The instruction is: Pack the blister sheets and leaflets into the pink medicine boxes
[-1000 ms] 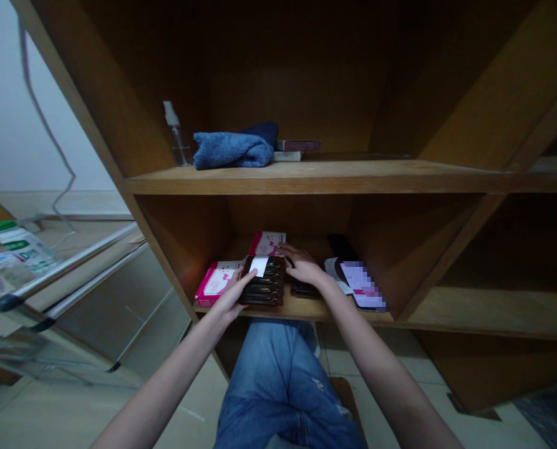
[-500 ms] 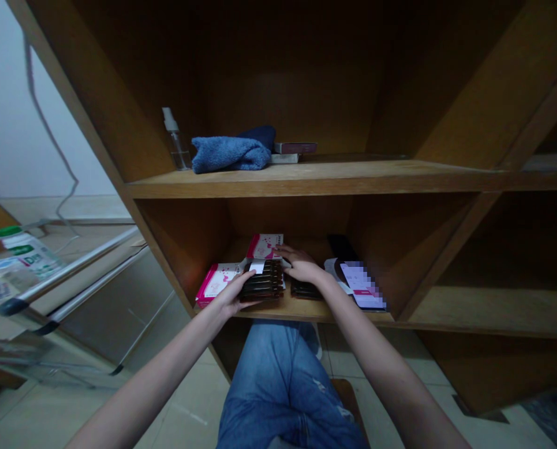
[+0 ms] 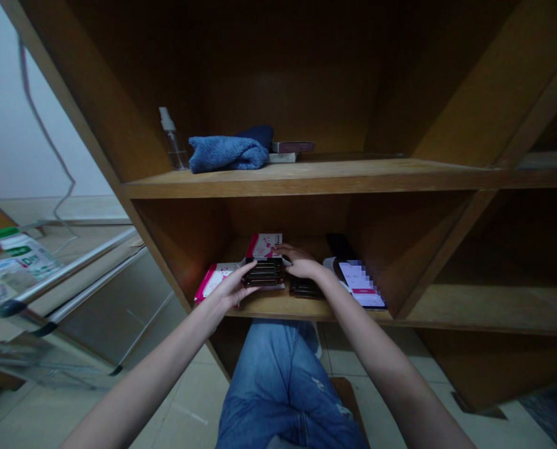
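Observation:
My left hand [image 3: 229,290] is closed round a stack of dark brown, glossy, tube-like pieces [image 3: 263,273], thumb on top and fingers at the lower edge. The stack lies level at the mouth of a pink-and-white carton [image 3: 265,244] on the lower shelf. My right hand [image 3: 301,262] grips that carton's right side, its fingers over the top and the thumb nearer the front. Another pink-and-white carton [image 3: 217,277] lies left of the stack, partly behind my left hand. More dark brown pieces [image 3: 306,287] lie below my right hand, partly hidden.
Right of my hands lies a phone [image 3: 360,280] with a lit screen. The wooden shelf above [image 3: 353,171] bears a spray bottle [image 3: 175,146], a blue towel [image 3: 229,153] and small flat boxes [image 3: 292,148]. To the left, a metal-framed cart [image 3: 82,268] holds a green-capped bottle [image 3: 28,252].
The stack in my left hand has tipped flatter toward the upper carton, and the white slip on it no longer shows. My right hand stays at the carton.

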Available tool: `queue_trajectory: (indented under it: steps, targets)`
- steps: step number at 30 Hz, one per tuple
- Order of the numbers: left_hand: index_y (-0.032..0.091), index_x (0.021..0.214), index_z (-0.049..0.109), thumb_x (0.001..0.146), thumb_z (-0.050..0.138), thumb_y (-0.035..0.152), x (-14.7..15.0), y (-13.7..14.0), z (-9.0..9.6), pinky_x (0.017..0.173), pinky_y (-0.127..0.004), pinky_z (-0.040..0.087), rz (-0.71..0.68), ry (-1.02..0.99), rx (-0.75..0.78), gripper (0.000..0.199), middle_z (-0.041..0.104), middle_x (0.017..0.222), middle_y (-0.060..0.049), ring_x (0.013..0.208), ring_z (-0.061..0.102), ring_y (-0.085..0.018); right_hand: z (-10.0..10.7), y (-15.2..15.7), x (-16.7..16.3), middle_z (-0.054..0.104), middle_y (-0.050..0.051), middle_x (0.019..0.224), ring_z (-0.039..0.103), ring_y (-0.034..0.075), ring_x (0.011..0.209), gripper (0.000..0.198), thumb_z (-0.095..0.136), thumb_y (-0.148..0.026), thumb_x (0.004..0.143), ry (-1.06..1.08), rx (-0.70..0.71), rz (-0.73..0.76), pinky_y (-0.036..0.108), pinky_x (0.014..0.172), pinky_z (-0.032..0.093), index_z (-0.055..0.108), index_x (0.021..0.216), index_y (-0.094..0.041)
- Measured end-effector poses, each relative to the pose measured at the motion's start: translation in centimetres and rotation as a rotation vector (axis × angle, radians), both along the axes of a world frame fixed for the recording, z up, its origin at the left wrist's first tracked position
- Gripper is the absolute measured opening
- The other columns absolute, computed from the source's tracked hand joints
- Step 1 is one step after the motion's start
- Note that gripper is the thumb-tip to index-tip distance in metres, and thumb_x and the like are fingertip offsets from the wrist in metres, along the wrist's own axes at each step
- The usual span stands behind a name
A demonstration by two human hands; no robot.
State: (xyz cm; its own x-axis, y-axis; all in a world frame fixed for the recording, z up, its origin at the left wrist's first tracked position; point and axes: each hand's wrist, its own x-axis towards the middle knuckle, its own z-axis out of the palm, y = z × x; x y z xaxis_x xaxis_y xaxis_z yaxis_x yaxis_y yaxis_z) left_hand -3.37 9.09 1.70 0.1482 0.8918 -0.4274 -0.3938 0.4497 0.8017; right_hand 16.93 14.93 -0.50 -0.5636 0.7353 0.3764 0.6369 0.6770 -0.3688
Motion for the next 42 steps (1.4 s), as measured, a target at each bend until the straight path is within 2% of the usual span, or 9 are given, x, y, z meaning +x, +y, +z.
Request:
queue_trajectory:
  steps: [8,11,16,22,28,31,34,37,42]
  targets:
    - [0.013,0.097,0.061,0.063,0.073,0.008,-0.2,0.0,-2.3,0.08,-0.029,0.055,-0.064,0.017,0.271,0.036,0.067,0.106,-0.011,0.092,0.066,-0.02,0.2,0.3,0.1,0.047,0.01,0.135,0.048,0.023,0.12,0.059,0.06,-0.015,0.065,0.004,-0.083,0.023,0.034,0.101,0.038,0.053,0.123,-0.018]
    - [0.016,0.097,0.061,0.062,0.076,0.014,-0.5,0.3,-2.1,0.074,-0.028,0.056,-0.033,0.147,0.312,0.038,0.068,0.102,-0.009,0.086,0.067,-0.018,0.3,0.5,0.1,0.044,0.008,0.137,0.044,0.024,0.123,0.069,0.066,-0.017,0.059,0.007,-0.158,0.074,0.034,0.103,0.035,0.05,0.126,-0.02]
    - [0.015,0.098,0.06,0.057,0.079,0.025,-1.8,1.5,-2.4,0.046,-0.023,0.047,-0.016,0.554,0.374,0.046,0.064,0.058,-0.002,0.046,0.059,-0.014,0.6,0.5,-0.2,0.043,0.005,0.138,0.035,0.028,0.129,0.085,0.078,-0.032,0.049,-0.019,-0.227,0.084,0.035,0.105,0.033,0.048,0.128,-0.025]
    - [0.018,0.078,0.064,0.06,0.068,0.056,-1.9,2.0,-2.1,0.06,-0.026,0.041,-0.025,1.316,0.727,0.042,0.066,0.068,-0.01,0.075,0.064,-0.028,-0.1,0.4,-0.2,0.044,0.006,0.137,0.042,0.028,0.124,0.085,0.077,-0.045,0.052,-0.01,-0.139,-0.026,0.035,0.099,0.038,0.046,0.129,-0.025]
    - [0.017,0.086,0.064,0.068,0.049,0.07,-1.1,1.9,-0.8,0.068,-0.032,0.041,-0.092,1.793,0.733,0.058,0.066,0.084,-0.018,0.087,0.061,-0.035,-0.6,0.2,-0.2,0.053,0.006,0.128,0.055,0.027,0.109,0.072,0.073,-0.046,0.06,-0.015,-0.071,-0.112,0.032,0.088,0.045,0.048,0.124,-0.026]
    - [0.016,0.109,0.058,0.074,0.046,0.065,-0.8,2.1,-0.6,0.073,-0.033,0.041,-0.051,1.849,0.9,0.061,0.061,0.105,-0.021,0.096,0.058,-0.035,-0.3,-0.3,-0.6,0.052,0.007,0.129,0.056,0.028,0.109,0.069,0.072,-0.043,0.062,-0.028,-0.034,-0.172,0.032,0.087,0.045,0.048,0.124,-0.025]
    - [0.018,0.115,0.055,0.073,0.052,0.06,-0.6,2.8,-0.9,0.083,-0.033,0.039,0.011,1.78,1.018,0.059,0.056,0.115,-0.02,0.109,0.05,-0.035,0.1,-0.7,-1.0,0.05,0.007,0.131,0.055,0.028,0.109,0.063,0.07,-0.038,0.065,-0.032,-0.018,-0.205,0.032,0.087,0.045,0.048,0.124,-0.025]
    - [0.019,0.116,0.055,0.075,0.054,0.053,-0.5,3.6,-1.4,0.09,-0.033,0.035,-0.002,1.68,1.054,0.053,0.056,0.116,-0.017,0.111,0.047,-0.034,0.1,-1.0,-1.5,0.05,0.007,0.131,0.057,0.027,0.107,0.055,0.065,-0.032,0.069,-0.036,-0.006,-0.252,0.033,0.086,0.045,0.05,0.121,-0.025]
    - [0.017,0.119,0.051,0.081,0.047,0.049,-0.2,4.3,-1.9,0.089,-0.035,0.036,-0.058,1.729,1.029,0.05,0.057,0.114,-0.016,0.108,0.049,-0.032,-0.4,-1.0,-2.3,0.051,0.009,0.128,0.056,0.027,0.107,0.047,0.059,-0.024,0.073,-0.035,0.014,-0.329,0.034,0.086,0.046,0.051,0.119,-0.022]
